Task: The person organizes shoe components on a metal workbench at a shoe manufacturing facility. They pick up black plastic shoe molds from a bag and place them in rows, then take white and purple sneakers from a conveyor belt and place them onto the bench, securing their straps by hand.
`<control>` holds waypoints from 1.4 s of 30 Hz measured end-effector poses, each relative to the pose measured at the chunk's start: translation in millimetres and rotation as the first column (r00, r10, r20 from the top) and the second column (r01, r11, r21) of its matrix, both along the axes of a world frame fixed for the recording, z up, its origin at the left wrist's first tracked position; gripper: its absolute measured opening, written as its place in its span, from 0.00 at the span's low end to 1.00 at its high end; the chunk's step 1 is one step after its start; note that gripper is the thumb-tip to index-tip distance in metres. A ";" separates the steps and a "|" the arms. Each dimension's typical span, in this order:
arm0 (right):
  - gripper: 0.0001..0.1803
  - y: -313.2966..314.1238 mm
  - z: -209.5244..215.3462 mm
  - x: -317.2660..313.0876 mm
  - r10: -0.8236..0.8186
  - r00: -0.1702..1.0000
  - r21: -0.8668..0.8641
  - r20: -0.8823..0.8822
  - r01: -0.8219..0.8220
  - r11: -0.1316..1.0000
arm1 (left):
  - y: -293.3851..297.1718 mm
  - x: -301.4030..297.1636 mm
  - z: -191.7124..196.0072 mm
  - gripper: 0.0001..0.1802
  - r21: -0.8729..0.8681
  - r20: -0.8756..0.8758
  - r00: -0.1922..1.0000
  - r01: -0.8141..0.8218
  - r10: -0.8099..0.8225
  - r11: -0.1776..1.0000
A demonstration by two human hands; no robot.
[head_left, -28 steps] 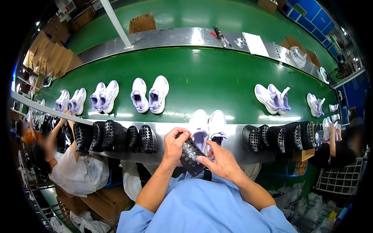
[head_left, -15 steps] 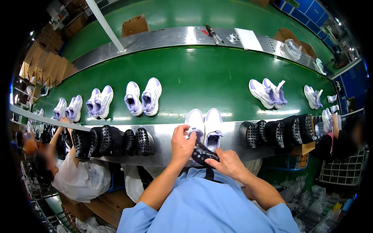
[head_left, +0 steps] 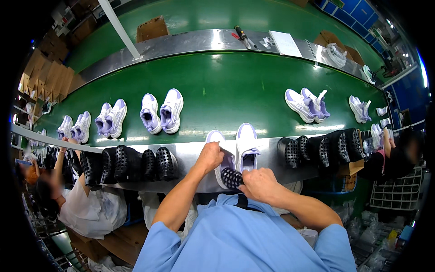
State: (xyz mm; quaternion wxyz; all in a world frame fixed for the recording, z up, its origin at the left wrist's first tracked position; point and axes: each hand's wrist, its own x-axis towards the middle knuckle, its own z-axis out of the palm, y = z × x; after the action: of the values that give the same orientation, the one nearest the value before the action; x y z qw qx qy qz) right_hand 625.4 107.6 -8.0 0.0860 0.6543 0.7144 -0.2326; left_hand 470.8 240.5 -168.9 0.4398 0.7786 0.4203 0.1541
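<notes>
Two white and lavender sneakers stand side by side before me, toes pointing away: a left sneaker (head_left: 227, 161) and a right sneaker (head_left: 247, 140). My left hand (head_left: 209, 157) is closed on the upper of the left sneaker, near its tongue. My right hand (head_left: 260, 183) grips a black perforated shoe last (head_left: 231, 178) at the heel opening of that same sneaker. How far the last reaches inside is hidden. Nothing is held in the right sneaker's opening, which faces me with its tongue strap raised.
Black perforated lasts line the metal ledge at left (head_left: 121, 164) and right (head_left: 324, 148). Sneaker pairs rest on the green belt (head_left: 226, 86). A screwdriver (head_left: 242, 34) and white paper (head_left: 285, 44) lie on the far ledge. Co-workers sit at left (head_left: 93, 206) and right (head_left: 385, 156).
The left sneaker has shifted left, apart from the right one. My left hand moved with it. The last has swung from a slanting position to sit at the left sneaker's heel opening.
</notes>
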 end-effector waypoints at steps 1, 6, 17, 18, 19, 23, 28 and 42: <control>0.16 -0.4 -1.1 -1.4 -0.002 1.000 0.009 -0.001 0.002 1.000 | 1.1 -4.9 -15.5 0.13 -0.038 0.053 0.998 -0.021 0.023 0.999; 0.17 11.6 -17.8 6.5 -0.089 0.996 -0.012 0.024 0.090 0.996 | -1.6 -6.6 -14.9 0.15 -0.154 0.221 0.975 0.055 -0.020 0.986; 0.12 9.3 0.6 -7.2 0.005 0.988 -0.046 0.156 0.003 0.999 | 14.1 -39.4 -35.5 0.10 -0.033 0.155 0.985 0.080 -0.074 0.996; 0.11 10.8 -4.1 -15.3 0.049 0.984 -0.028 0.169 -0.045 0.999 | 11.6 -38.3 -31.3 0.09 -0.024 0.132 0.986 0.107 -0.103 0.994; 0.11 12.5 -11.5 -22.0 0.086 0.978 -0.006 0.188 -0.086 0.996 | 10.3 -34.0 -23.9 0.09 -0.009 0.112 0.984 0.140 -0.138 0.990; 0.10 15.6 -66.5 -33.7 0.155 0.964 0.091 0.218 -0.178 0.980 | -4.3 -24.7 -20.3 0.11 -0.022 0.196 0.978 0.071 -0.066 0.997; 0.16 19.0 -135.7 -31.9 -0.175 0.974 0.355 0.146 0.113 0.928 | -21.7 -13.8 -9.3 0.12 -0.331 0.238 0.958 -0.073 0.158 0.941; 0.27 16.3 -155.2 -30.7 -0.439 0.846 0.102 -0.302 0.487 0.867 | -73.2 -24.3 -17.4 0.48 -0.148 -0.231 0.933 -0.313 0.275 0.938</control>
State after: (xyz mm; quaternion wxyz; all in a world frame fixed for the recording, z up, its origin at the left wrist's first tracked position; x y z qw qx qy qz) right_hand 594.8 123.9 -163.2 -0.1286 0.7749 0.5571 -0.2694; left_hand 446.6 167.3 -186.2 0.4351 0.6746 0.5882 0.0978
